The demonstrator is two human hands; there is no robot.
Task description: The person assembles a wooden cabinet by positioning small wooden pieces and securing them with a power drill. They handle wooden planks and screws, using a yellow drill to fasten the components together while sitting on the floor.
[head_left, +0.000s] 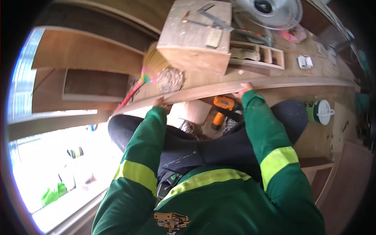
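Across my lap lies a long, narrow wooden board [203, 91], running from the left side to far right. Near its left part, my left hand [161, 104] is closed on the board's near edge. My right hand [244, 90] grips it farther right, thumb side on top; the fingers beneath are partly hidden. Below the board, between my legs, rests an orange and black cordless drill [224, 103], partly covered by the board and my knee. Beside the drill is a pale wood piece [194, 111].
Beyond the board stands a wooden box [192, 58] with a try square [213, 17] on top. A broom [150, 66], a wooden tray with compartments [256, 62] and a fan [270, 13] are near it. A white-lidded bucket [323, 112] sits at right.
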